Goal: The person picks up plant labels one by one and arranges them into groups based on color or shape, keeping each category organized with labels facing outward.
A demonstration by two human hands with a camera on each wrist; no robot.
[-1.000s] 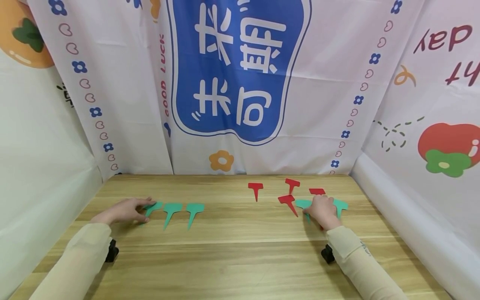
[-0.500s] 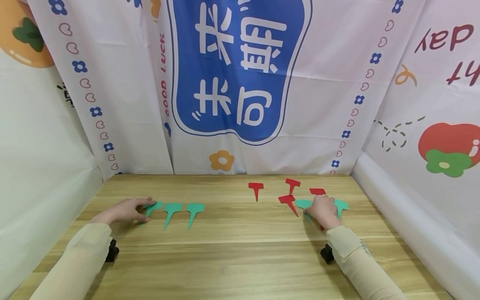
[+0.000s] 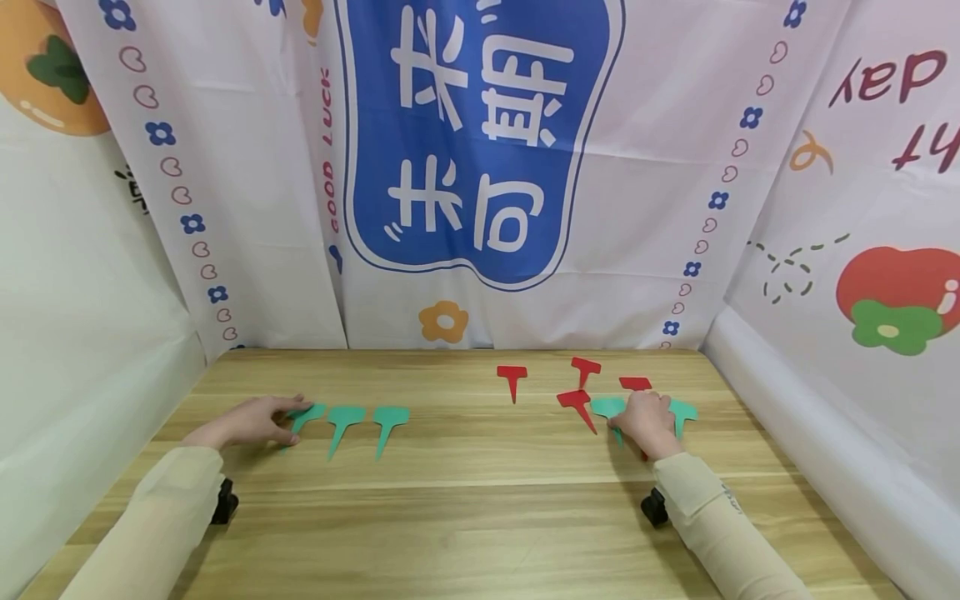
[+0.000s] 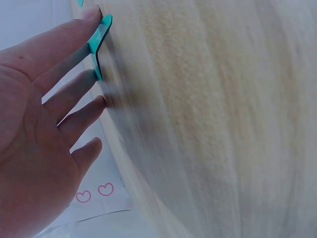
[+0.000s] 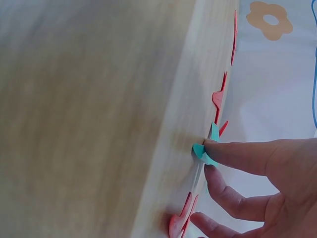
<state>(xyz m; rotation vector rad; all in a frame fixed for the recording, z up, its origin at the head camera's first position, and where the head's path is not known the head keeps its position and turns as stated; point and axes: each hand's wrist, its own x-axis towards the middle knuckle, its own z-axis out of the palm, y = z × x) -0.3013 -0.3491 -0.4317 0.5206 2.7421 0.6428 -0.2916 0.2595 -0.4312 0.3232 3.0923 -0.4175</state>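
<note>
L hand lies low and flat at table level, palm down, fingers straight, slightly spread, pointing fwd-right. R hand palm down, fingers bent at knuckles, tips pressing down. Both forearms in beige sleeves, angled inward from the near corners. Black wrist mounts under each cuff.

Backdrop cloth, all print upside down. Blue panel: four large white Chinese characters, inverted. Red "GOOD LUCK" runs vertically beside it. Right cloth: dark red inverted handwriting, partly cut off; "day" readable.
</note>
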